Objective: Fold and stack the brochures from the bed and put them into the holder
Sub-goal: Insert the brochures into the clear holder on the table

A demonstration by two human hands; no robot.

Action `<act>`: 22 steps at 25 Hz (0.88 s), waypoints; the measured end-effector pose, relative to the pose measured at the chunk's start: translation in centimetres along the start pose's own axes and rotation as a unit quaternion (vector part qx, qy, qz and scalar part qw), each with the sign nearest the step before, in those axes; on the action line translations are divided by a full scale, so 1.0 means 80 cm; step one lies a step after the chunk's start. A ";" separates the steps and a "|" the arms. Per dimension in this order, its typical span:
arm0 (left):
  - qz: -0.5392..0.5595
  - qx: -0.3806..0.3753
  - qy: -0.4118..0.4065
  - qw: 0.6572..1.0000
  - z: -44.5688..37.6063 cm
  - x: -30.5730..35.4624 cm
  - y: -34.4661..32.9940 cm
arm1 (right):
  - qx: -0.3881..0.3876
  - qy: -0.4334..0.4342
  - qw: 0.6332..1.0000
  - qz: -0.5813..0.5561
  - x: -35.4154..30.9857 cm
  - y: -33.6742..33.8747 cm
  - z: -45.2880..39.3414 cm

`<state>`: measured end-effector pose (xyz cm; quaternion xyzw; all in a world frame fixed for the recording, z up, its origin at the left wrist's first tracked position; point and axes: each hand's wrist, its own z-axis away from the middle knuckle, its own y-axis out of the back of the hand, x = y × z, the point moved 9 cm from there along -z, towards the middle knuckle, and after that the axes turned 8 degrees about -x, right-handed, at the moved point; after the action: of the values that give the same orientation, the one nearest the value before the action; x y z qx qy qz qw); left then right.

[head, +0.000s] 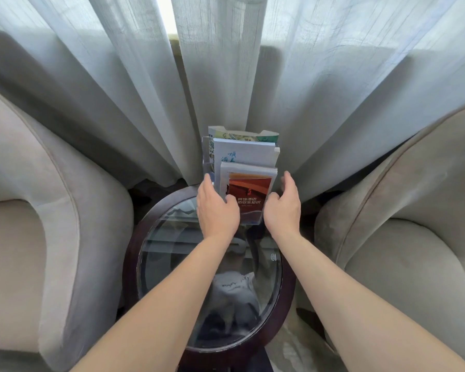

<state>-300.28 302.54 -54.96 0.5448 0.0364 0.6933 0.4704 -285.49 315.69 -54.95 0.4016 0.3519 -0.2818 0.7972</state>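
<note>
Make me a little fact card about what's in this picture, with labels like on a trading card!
place: round glass-topped table between two beige armchairs, pale curtain behind
holder: clear tiered holder at the far edge of the table
brochures: three tiers filled; front brochure red and orange, white one behind, greenish one at the back
left hand: open, at the holder's left side
right hand: open, at the holder's right side

Both hands flank the clear holder at the table's far edge: left hand touching the front orange brochure, right hand spread open just beside it, tiered brochures upright.
</note>
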 end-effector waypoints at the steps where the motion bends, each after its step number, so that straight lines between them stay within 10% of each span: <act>1: 0.007 0.005 -0.010 1.000 -0.006 0.013 0.009 | 0.001 0.008 1.000 -0.001 -0.013 0.003 -0.004; 15: 0.033 -0.040 -0.047 0.998 -0.042 0.062 0.014 | 0.004 0.052 0.998 0.017 -0.058 0.006 -0.023; 22: 0.085 0.029 0.048 0.995 -0.005 0.000 0.010 | 0.033 -0.098 0.995 0.001 0.018 0.002 -0.001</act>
<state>-301.07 302.30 -54.68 0.5253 0.0324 0.7549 0.3913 -284.55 315.65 -56.02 0.3985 0.2625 -0.3298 0.8146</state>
